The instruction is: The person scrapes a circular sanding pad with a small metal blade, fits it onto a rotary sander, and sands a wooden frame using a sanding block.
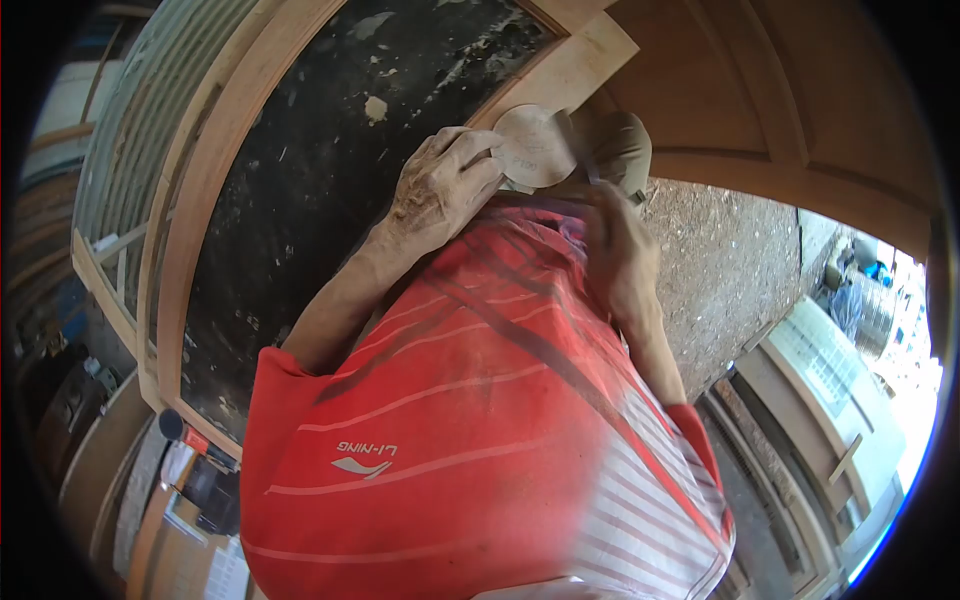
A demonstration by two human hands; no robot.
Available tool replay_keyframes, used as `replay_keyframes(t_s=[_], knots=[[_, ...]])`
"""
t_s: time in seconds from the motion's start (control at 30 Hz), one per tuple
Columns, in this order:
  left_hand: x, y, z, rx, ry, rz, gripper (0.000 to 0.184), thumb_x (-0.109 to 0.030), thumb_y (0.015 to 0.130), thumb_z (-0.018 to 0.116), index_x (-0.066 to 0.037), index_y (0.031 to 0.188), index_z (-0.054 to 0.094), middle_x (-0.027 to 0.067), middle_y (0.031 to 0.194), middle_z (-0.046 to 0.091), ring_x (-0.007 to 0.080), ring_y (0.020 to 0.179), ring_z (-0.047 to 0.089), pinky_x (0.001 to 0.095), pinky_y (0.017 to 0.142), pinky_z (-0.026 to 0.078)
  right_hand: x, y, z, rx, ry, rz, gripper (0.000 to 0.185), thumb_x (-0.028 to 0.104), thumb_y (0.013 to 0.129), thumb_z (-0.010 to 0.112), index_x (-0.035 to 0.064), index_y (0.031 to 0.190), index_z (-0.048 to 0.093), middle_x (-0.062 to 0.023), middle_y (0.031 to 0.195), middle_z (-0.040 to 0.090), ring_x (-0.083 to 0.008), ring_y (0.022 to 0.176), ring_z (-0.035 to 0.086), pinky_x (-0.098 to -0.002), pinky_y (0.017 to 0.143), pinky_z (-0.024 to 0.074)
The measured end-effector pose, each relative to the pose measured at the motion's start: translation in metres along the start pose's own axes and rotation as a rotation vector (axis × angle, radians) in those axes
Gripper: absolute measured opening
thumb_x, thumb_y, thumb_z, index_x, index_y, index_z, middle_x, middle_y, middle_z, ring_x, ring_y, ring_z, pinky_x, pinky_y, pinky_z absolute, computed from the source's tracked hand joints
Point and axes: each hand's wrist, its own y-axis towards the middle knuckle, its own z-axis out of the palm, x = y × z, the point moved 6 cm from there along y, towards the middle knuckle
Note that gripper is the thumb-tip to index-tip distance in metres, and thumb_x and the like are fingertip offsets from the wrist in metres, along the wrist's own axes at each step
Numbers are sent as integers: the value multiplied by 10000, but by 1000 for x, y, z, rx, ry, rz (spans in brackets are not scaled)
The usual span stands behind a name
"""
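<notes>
A pale round sanding disc [536, 147], with a small printed mark on its face, is held in front of my red shirt. My left hand [450, 180], dusty across the back, is closed with its fingers at the disc's left edge. My right hand [622, 255] is to the right, below the disc, and smeared by motion. A dark blurred shape lies between it and the disc; I cannot make out what it is or whether that hand grips it. My knee [622, 150] in olive cloth shows behind the disc.
A black, stained board [320, 150] in a wooden frame extends to the left. Brown wooden panelling [800, 90] rises at upper right, above a dusty floor [725, 260]. Stacked boards [800, 430] lie at lower right, and ribbed sheets [150, 130] stand at far left.
</notes>
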Motion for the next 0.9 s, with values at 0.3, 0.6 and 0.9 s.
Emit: replay_keyframes(t_s=[0.3,0.6,0.9], knots=[[4,11,-10,-15,2,6,184,-70,834,831,-67,982,720,89,1220,707,334,1111,680,442,955,573,-7,-25,2,-34,192,241,302,40,1027,689,7,1327,685,-205,1144,772,-374,989,765,-461,888,612],[-1,-5,-4,68,11,18,187,-59,819,802,-68,989,726,78,1232,708,319,1151,671,441,982,568,6,-2,-1,-129,349,160,312,127,1030,712,60,1332,675,-183,1125,771,-377,980,770,-442,904,603],[0,5,-1,73,-15,29,178,-82,874,818,-61,1022,721,109,1280,704,332,1218,650,456,1050,536,-9,-12,8,-136,371,190,239,86,1021,716,56,1258,704,-188,1094,763,-391,948,759,-467,846,597]])
